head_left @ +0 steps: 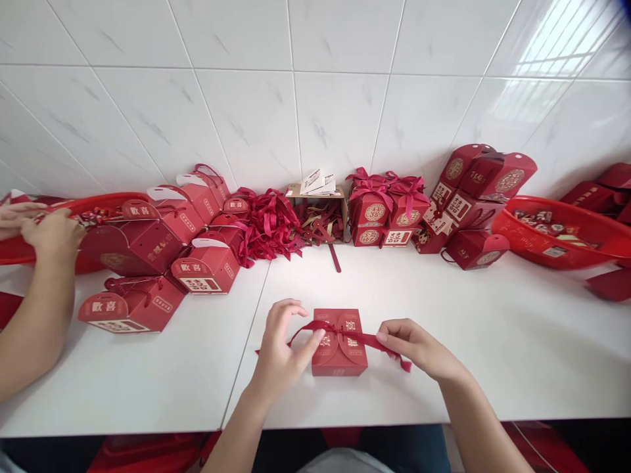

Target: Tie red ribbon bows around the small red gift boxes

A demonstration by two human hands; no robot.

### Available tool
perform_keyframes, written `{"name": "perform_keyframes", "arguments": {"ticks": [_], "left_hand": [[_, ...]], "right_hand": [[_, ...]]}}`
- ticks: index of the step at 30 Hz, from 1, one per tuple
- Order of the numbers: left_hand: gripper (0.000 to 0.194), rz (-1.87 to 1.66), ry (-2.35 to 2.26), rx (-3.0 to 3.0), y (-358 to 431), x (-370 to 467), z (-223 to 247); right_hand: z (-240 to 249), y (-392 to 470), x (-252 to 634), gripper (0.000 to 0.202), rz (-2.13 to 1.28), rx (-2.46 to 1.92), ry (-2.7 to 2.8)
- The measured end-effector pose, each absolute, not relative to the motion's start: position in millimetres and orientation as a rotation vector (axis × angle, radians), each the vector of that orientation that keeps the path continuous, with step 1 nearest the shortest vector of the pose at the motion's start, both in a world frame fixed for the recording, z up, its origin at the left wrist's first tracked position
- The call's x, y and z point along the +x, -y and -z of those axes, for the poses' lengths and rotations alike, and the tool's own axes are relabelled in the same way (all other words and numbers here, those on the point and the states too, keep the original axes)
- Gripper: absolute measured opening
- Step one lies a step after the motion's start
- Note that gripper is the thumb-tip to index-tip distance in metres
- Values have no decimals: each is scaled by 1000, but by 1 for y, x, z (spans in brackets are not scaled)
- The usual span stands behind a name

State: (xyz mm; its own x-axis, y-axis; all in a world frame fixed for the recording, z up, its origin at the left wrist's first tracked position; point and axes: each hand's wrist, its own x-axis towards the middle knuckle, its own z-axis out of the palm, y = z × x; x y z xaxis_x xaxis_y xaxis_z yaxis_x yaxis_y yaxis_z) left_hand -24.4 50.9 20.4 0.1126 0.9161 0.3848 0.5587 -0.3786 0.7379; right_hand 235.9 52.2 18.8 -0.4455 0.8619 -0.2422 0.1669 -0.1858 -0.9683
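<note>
A small red gift box (340,360) with pale lettering lies on the white table (419,401), its flaps folded together on top. A red ribbon (362,337) runs through the middle of the flaps and out to both sides. At the box's left side is my left hand (286,345), fingers apart, the thumb at the left flap and the ribbon's left part passing behind the hand. My right hand (414,343) pinches the ribbon's right part between thumb and fingers, right of the box; its end hangs below the fingertips.
Behind stand red boxes (207,266), a heap of ribbons (271,226), a cardboard box (323,205) of straps, ribbon-tied boxes (372,213) and stacked boxes (478,184). A red basin (566,253) holds sweets at right. Another person's hands (54,230) reach over a basin at left.
</note>
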Motion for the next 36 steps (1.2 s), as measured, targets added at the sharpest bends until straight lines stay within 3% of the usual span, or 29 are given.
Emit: {"name": "perform_keyframes", "arguments": {"ticks": [5,9,15,23,26,30,36], "left_hand": [[37,-1053,-1268,2321,-46,13,-34],[35,-1227,-1412,2359,-51,20,-33],[36,-1317,-1500,2306,-55,8,-32],[38,-1064,-1345,2150,-44,-6,-44],[38,-927,-1333,1977,-45,-26,-42],[19,-836,-1416,1620,-58,-38,-22],[27,-820,-1378,1429,-67,-35,2]], "right_hand": [[-34,-47,222,31,-1748,-884,1305],[-43,-44,214,28,-1710,-858,1318],[-31,-45,200,25,-1342,-1181,1538],[-20,-50,167,19,-1004,-1060,1643],[-20,-50,168,17,-1041,-984,1668],[-22,-49,173,18,-1243,-921,1698],[-22,-50,169,19,-1414,-946,1633]]}}
